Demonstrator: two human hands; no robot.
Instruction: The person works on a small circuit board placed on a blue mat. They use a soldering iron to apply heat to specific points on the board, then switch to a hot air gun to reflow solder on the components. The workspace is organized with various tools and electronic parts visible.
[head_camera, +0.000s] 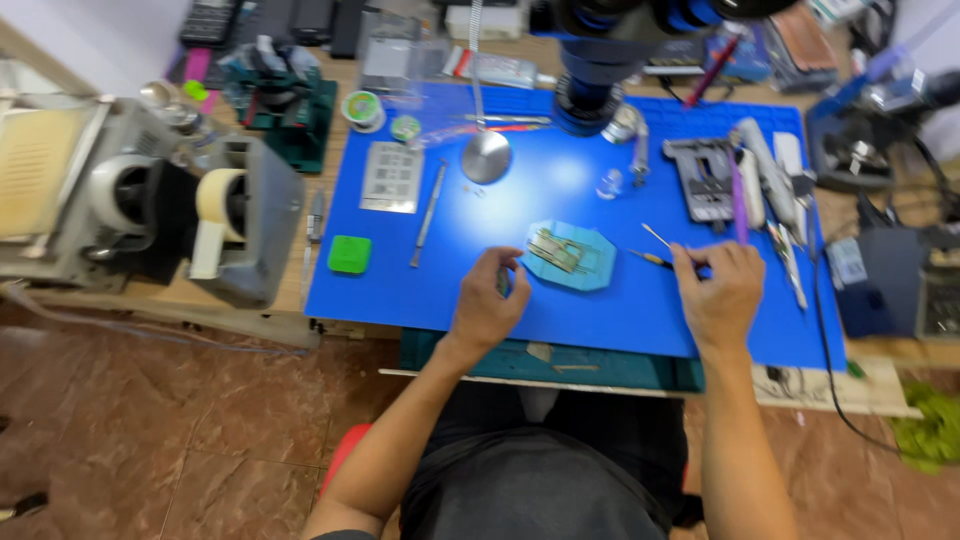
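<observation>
Blue mat (450, 290): L hand (490, 300) fingers curled by teal holder (570, 255); R hand (718, 290) fingers clamped on tweezers (655, 248).

Both hands forward, fingers (500, 262) curled.

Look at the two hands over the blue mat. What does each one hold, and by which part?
The right hand pinches thin tweezers at their rear end. The left hand curls around something small; what it is cannot be told.
</observation>
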